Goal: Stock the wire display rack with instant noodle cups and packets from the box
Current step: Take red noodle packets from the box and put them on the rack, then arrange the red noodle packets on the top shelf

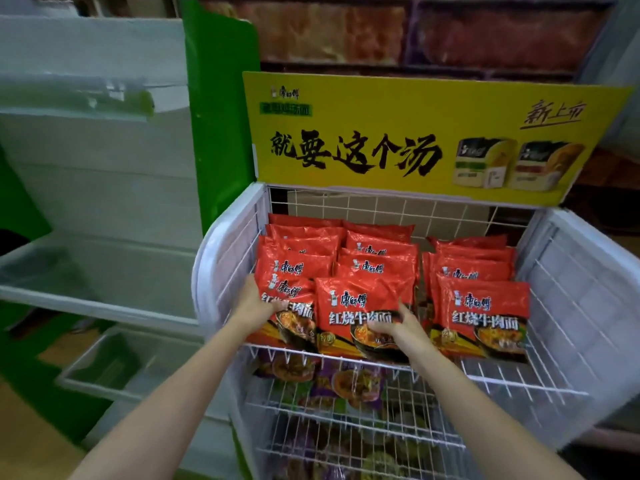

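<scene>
Both my forearms came up from the bottom of the frame to the top shelf of the white wire rack (pixel 408 370) at center. My left hand (pixel 254 306) gripped the left edge of the front red noodle packet in the left stack (pixel 294 306), fingers wrapped behind it, thumb on its face. My right hand (pixel 394 329) pinched the lower right part of the front middle red packet (pixel 360 313), fingers curled over the bowl picture. That packet stood tilted back, overlapping the left one. Right stack of red packets (pixel 483 317) sat just beside, untouched, leaning on the ones behind. More red packets were rowed behind all three stacks, toward the back grid. Lower shelf under the front rail held purple packets (pixel 332 379), blurred, and greenish ones further down. Behind the shelf a yellow header sign (pixel 415 140) stood upright at upper center. Green panel (pixel 221 109) and pale empty-looking shelving (pixel 97 202) were at left, a brick-pattern wall (pixel 415 29) along the top.
</scene>
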`<action>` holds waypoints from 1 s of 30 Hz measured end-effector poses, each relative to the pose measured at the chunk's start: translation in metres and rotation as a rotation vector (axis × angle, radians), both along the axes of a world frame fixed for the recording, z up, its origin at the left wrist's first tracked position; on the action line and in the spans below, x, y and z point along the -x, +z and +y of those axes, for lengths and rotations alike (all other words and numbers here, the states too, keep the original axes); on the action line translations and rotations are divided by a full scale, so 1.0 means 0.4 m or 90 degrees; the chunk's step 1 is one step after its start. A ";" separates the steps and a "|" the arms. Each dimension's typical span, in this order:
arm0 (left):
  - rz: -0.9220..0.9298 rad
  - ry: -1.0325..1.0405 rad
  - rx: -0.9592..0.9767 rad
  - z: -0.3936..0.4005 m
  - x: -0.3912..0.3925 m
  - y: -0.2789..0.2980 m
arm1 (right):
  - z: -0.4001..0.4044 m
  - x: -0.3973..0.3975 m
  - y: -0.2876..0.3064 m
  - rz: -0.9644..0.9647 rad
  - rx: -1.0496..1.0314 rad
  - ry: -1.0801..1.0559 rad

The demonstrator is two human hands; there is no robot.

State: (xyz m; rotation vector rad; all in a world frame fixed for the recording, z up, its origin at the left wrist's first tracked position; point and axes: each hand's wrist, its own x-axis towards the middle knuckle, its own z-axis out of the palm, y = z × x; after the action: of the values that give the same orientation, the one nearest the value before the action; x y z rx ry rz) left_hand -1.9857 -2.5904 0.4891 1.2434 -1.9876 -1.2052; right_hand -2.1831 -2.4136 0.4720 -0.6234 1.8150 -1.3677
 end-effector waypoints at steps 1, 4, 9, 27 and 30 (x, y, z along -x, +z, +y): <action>0.005 0.005 0.009 -0.004 -0.002 -0.015 | 0.005 -0.002 -0.006 0.005 0.004 -0.008; 0.019 0.035 0.012 -0.004 -0.021 -0.052 | 0.014 -0.004 -0.014 0.002 0.018 -0.029; -0.011 0.063 0.049 -0.008 -0.027 -0.079 | 0.006 -0.002 -0.025 0.019 0.021 -0.054; -0.119 -0.026 0.208 -0.018 0.055 0.016 | -0.051 -0.011 0.046 0.428 -0.086 -0.059; -0.097 -0.024 0.251 -0.021 0.096 0.049 | -0.094 -0.002 0.085 0.502 -0.033 -0.108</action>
State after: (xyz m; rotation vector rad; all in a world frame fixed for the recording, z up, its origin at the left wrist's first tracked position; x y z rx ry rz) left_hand -2.0240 -2.5988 0.5085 1.1240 -2.2298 -0.7001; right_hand -2.1824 -2.4511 0.5058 -1.1074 2.5568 -1.2647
